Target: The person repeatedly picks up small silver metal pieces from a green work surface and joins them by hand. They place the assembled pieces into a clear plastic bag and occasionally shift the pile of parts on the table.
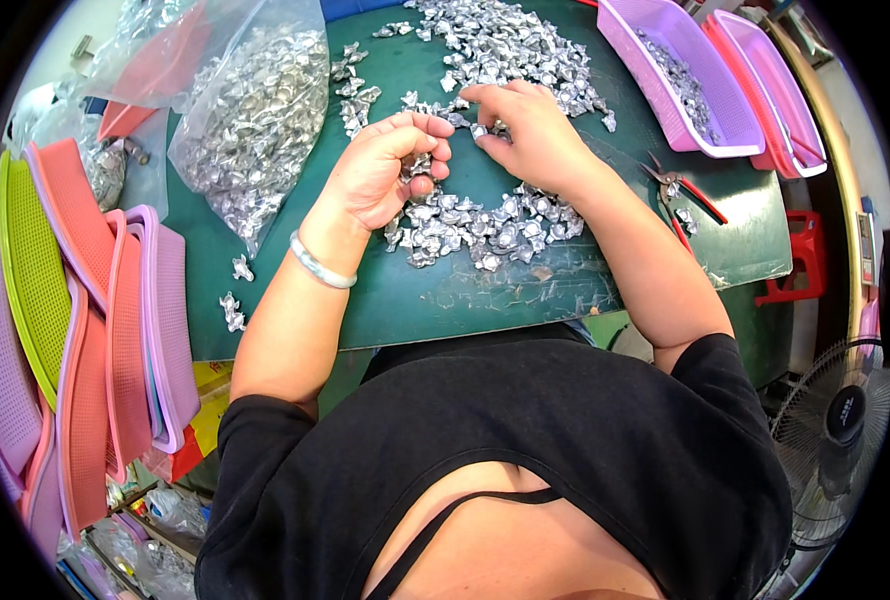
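The left hand (370, 180) curls, palm turned inward, around small silver pieces (417, 168), whose long axis is hidden by the fingers. These sit just left of the right hand (530, 130), which arches palm-down, fingertips bent toward the left; whether it grips anything, I cannot tell. A loose pile (485, 230) lies bodyward of both hands, a larger heap (505, 45) beyond.
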The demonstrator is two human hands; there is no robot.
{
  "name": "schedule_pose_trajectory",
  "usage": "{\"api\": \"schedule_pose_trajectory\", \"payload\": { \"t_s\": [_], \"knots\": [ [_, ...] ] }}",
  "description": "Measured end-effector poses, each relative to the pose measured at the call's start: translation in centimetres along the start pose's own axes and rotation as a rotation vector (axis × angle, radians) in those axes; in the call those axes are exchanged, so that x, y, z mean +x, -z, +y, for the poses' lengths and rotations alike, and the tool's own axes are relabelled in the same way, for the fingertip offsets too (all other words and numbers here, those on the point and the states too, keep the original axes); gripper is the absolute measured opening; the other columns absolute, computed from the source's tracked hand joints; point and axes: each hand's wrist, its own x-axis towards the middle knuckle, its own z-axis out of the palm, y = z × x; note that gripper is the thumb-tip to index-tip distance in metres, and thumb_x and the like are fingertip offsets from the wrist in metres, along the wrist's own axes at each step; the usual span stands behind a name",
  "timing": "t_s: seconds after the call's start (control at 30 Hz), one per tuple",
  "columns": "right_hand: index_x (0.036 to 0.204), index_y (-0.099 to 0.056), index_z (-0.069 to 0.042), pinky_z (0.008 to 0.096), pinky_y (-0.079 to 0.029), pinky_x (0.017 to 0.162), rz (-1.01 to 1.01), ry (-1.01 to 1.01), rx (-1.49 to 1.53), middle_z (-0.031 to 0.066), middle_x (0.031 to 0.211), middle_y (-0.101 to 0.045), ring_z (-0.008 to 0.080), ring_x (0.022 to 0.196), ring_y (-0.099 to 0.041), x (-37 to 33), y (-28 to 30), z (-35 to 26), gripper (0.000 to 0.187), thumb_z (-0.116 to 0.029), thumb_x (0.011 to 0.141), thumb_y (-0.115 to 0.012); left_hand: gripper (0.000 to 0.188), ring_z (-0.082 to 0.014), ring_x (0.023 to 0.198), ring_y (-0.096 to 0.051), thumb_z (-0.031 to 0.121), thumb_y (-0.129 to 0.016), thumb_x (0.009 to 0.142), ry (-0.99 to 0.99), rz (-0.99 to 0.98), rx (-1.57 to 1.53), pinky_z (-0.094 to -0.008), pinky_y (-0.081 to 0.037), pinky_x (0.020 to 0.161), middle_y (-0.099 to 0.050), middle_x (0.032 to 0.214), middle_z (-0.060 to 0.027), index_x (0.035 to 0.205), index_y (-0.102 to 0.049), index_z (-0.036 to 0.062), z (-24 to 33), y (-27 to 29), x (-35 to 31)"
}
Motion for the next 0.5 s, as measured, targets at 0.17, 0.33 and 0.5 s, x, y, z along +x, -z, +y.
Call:
{"api": "schedule_pose_trajectory", "payload": {
  "t_s": [0.17,0.33,0.5],
  "knots": [
    [0.11,-0.052,-0.006,0.0322,-0.044,0.069,0.075,-0.004,0.404,0.003,0.074,-0.058,0.0198,0.073,-0.056,-0.1,0.6,-0.5,0.041,0.001,0.069,-0.058,0.015,-0.0109,0.063,-0.053,0.008,-0.051,0.079,-0.012,-0.027,0.015,-0.019,-0.037,0.046,-0.055,0.074,-0.0031,0.094,-0.055,0.004,-0.1,0.3,0.1],
    [0.112,-0.05,-0.003,0.0262,-0.045,0.068,0.101,0.018,0.603,0.0011,0.073,-0.055,0.0117,0.069,-0.054,-0.1,0.4,-0.9,0.04,0.002,0.073,-0.057,0.013,-0.0091,0.055,-0.051,0.015,-0.054,0.081,-0.027,0.032,0.178,-0.0179,-0.034,0.043,-0.054,0.068,-0.0019,0.088,-0.056,0.0045,-0.1,-0.6,-0.1],
    [0.115,-0.049,-0.003,0.0224,-0.042,0.07,0.074,0.017,0.664,0.0012,0.075,-0.054,0.0093,0.072,-0.052,-0.2,0.7,-1.4,0.04,0.002,0.076,-0.055,0.013,-0.0086,0.052,-0.05,0.017,-0.054,0.082,-0.035,0.033,0.239,-0.0176,-0.032,0.041,-0.053,0.063,-0.0015,0.081,-0.057,0.0038,-0.4,-1.1,-0.4]
  ]
}}
